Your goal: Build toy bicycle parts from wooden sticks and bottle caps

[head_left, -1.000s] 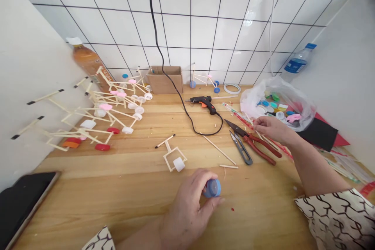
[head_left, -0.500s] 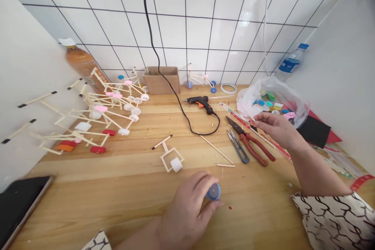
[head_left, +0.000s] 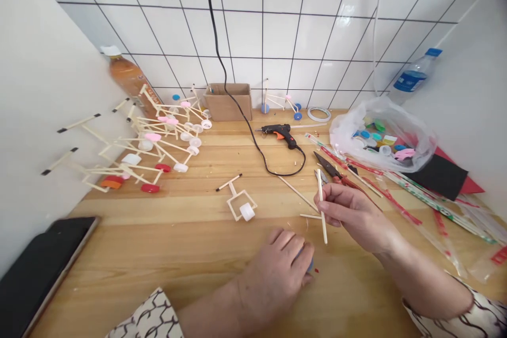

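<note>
My left hand is closed over a blue bottle cap, most of which is hidden under the fingers, low on the wooden table. Between thumb and fingers, my right hand pinches a short wooden stick, held nearly upright above the table. Left of the hands lies a small stick frame with a white cap on it. A longer thin stick and a short stick piece lie just left of my right hand.
Pliers, partly hidden, lie behind my right hand. A black glue gun with its cable is mid-table. Several stick models with caps crowd the left side. A plastic bag of caps stands right; a phone lies front left.
My right hand has moved left and nearer from beside the bag, and the stick now shows in it. My left hand has turned further over the blue cap. The view has shifted slightly.
</note>
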Demonstrator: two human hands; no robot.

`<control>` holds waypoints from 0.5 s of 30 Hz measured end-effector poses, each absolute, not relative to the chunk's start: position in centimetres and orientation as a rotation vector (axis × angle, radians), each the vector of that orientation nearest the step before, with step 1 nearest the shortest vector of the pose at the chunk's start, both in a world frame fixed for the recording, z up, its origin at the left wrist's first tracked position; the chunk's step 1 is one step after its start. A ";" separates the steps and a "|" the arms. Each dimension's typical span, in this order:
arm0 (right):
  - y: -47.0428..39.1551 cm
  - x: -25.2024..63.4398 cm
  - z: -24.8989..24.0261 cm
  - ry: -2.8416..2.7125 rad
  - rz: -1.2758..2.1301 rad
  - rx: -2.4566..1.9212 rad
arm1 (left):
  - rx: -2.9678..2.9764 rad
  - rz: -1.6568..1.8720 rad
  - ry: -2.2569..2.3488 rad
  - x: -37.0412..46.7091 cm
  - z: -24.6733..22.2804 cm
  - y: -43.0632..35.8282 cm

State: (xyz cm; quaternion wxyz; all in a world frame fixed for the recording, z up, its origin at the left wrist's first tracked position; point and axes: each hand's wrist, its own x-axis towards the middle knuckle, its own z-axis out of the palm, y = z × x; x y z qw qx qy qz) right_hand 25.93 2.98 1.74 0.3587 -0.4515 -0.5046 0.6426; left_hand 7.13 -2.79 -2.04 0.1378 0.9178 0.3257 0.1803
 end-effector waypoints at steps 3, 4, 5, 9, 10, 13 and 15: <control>2.3 25.6 1.4 -1.277 1.678 -1.152 | 2.440 0.722 0.964 6.6 -1.4 -2.9; 2.1 25.5 1.3 -1.268 1.696 -1.143 | 2.312 0.797 0.992 6.5 -1.2 -2.9; 1.9 25.3 1.3 -1.265 1.717 -1.131 | 2.161 0.860 1.033 6.4 -0.9 -3.0; 1.0 24.3 0.9 -1.250 1.824 -1.099 | 1.518 0.914 1.099 6.3 -0.1 -2.8; 0.8 24.0 0.8 -1.241 1.844 -1.099 | 1.388 0.895 1.063 6.4 0.0 -2.7; 0.6 23.6 0.3 -1.221 1.880 -1.098 | 1.116 0.816 0.957 6.5 0.3 -2.3; 0.5 23.5 0.2 -1.229 1.888 -1.083 | 1.029 0.776 0.920 6.4 0.3 -2.0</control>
